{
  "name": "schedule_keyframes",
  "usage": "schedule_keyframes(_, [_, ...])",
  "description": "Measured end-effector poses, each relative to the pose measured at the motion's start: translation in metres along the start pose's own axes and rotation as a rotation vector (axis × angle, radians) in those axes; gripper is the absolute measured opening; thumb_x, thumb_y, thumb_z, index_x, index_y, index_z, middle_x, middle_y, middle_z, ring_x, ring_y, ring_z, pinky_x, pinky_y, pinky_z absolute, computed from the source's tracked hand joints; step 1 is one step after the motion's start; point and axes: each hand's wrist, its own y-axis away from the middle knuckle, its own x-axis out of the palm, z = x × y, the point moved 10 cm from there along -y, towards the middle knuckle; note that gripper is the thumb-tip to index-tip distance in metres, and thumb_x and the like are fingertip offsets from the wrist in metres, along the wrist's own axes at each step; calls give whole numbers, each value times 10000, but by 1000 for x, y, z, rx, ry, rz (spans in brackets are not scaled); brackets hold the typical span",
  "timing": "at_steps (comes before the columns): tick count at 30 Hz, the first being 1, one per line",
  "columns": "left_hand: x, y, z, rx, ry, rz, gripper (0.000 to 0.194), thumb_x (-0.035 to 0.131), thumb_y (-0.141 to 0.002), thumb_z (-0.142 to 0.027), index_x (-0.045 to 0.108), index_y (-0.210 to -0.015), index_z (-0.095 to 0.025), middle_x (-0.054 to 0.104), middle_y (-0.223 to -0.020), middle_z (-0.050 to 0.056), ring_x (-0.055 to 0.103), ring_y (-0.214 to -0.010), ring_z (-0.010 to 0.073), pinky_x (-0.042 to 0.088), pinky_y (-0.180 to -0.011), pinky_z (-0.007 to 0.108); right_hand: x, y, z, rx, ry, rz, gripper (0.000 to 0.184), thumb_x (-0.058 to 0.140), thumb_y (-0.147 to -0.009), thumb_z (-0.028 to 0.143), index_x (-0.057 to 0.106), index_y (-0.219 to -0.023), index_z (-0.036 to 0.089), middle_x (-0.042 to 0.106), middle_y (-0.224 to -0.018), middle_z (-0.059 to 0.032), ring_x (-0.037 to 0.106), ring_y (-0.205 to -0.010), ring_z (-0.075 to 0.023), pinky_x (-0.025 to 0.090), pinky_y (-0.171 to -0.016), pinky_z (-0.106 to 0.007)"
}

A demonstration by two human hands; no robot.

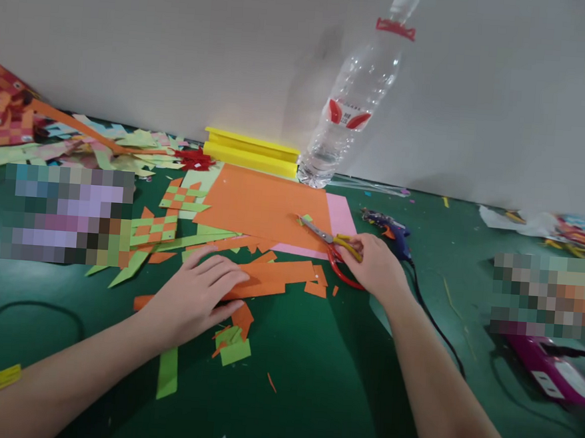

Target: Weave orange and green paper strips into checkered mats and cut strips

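Observation:
My left hand (pixel 202 293) lies palm down with its fingers stretched over a strip of orange paper (pixel 278 275) on the green table. My right hand (pixel 375 265) is closed at the yellow handle of a pair of scissors (pixel 324 234), whose other handle is red. The scissor blades point left over a large orange sheet (pixel 266 200), beside a small green scrap (pixel 306 218). Orange and green cuttings (pixel 233 348) surround my left hand. Woven green-and-orange pieces (pixel 154 229) lie to its left. The fingertips of my right hand are partly hidden behind the handle.
A tall water bottle (pixel 354 93) leans against the wall, next to a yellow channel-shaped piece (pixel 251 151). A blue glue gun (pixel 389 231) with a black cord lies to the right. Farther right is a purple device (pixel 547 367). Paper strips (pixel 77 140) pile up at the back left.

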Motion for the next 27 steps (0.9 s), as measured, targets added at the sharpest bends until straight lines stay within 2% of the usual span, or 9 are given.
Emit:
schedule_keyframes(2, [2,0,-2,8,21,13,206,472,-987,-254,539,-1167,-181,694,-1082,67,626,-1010,219,335,-1028,428,5,0,-3,13,-30,85,276,537,-870,479,605,-906,215,684,-934,-94,655,-815,-266,502,-634,-371])
schedule_keyframes(4, [4,1,-1,-2,44,12,206,453,-993,-229,538,-1177,-190,698,-1077,55,629,-999,208,325,-1037,425,8,0,1,-22,-56,153,312,542,-871,480,635,-1003,213,680,-1014,-96,667,-857,-263,524,-705,-386])
schedule_keyframes(9, [6,2,4,-27,81,16,179,439,-998,-226,564,-1125,-215,703,-1047,34,625,-974,197,335,-1020,419,10,0,5,-108,-105,241,381,557,-868,443,628,-1166,217,654,-1112,-103,656,-984,-273,522,-867,-422])
schedule_keyframes(13, [6,2,9,-49,60,25,158,461,-983,-219,578,-1089,-211,699,-1038,38,620,-970,203,357,-1005,423,13,2,5,-160,-132,287,389,566,-859,435,611,-1189,234,645,-1171,-92,643,-1018,-266,522,-864,-420])
schedule_keyframes(18, [7,2,16,-87,33,38,158,470,-970,-214,594,-1067,-204,686,-1052,53,623,-984,209,358,-1020,444,10,1,0,-100,-115,262,317,621,-793,465,635,-996,222,671,-1050,-79,659,-811,-232,528,-698,-375])
schedule_keyframes(21, [8,2,18,-111,31,49,170,458,-968,-221,602,-1055,-199,681,-1051,59,613,-986,217,385,-989,443,3,1,0,-66,-139,213,315,663,-743,458,621,-955,229,678,-1009,-68,650,-753,-217,522,-653,-358])
schedule_keyframes(24, [9,1,18,-120,35,63,171,458,-967,-222,596,-1064,-198,683,-1051,58,600,-988,222,394,-978,447,-11,1,4,-73,-205,112,347,678,-738,430,607,-1011,229,675,-1061,-86,660,-820,-236,534,-690,-371])
schedule_keyframes(27, [7,1,17,-117,35,57,167,453,-969,-210,577,-1079,-198,685,-1063,57,599,-981,217,385,-984,447,-17,1,12,-140,-285,64,354,675,-757,378,586,-1065,230,651,-1169,-113,653,-977,-273,540,-788,-413])
